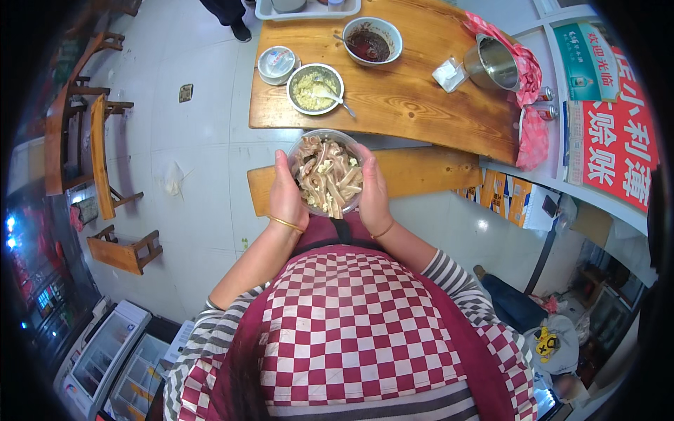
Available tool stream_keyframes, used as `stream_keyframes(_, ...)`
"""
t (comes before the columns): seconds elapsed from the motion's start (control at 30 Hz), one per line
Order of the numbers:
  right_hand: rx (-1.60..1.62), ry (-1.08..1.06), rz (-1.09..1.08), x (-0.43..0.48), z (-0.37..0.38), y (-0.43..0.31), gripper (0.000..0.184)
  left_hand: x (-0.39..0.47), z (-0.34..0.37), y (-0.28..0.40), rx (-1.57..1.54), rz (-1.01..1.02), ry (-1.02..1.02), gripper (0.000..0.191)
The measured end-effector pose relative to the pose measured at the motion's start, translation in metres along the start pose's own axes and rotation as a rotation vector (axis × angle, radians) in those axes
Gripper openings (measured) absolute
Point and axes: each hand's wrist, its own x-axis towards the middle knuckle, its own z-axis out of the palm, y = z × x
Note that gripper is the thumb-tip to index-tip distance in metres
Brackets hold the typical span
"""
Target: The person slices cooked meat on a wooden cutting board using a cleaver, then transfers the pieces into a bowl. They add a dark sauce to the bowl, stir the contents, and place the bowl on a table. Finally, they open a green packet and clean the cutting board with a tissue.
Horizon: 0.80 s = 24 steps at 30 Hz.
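Note:
Between my two hands is a clear plastic bowl (329, 173) heaped with sliced, pale brown meat strips and topped with bits of what looks like chopped garlic. My left hand (288, 190) grips its left side, thumb up along the rim. The right side is held by my right hand (375, 190). One strip hangs over the near rim. Just beyond, on the wooden table, stands a bowl of chopped garlic (315, 89) with a white spoon and a metal handle in it. Farther back is a bowl of dark red sauce (373, 42) with a spoon.
Stacked plastic lids (277, 64) stand at the wooden table's (416, 100) left. A metal pot (491, 63), a tissue packet (450, 74) and pink plastic bags are at its right. A wooden bench (432, 171) runs below the near edge. People are at the top left and lower right.

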Motion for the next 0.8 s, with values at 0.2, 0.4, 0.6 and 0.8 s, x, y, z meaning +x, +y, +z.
stream_keyframes(0.2, 0.038, 0.001, 0.173, -0.002, -0.001, -0.005, 0.052, 0.008, -0.006, -0.01, 0.067, -0.105, 0.121, 0.074)
stream_keyframes(0.4, -0.037, 0.034, -0.047, -0.003, -0.004, -0.011, 0.049, 0.004, 0.0, -0.01, 0.151, -0.022, 0.034, 0.074)
stream_keyframes(0.6, -0.074, 0.073, -0.024, 0.005, -0.005, -0.002, 0.048, 0.008, 0.004, -0.007, 0.19, -0.036, 0.003, 0.078)
stream_keyframes(0.8, -0.082, 0.114, 0.016, 0.026, -0.006, 0.011, 0.051, 0.03, 0.012, -0.004, 0.203, -0.126, 0.111, 0.078)
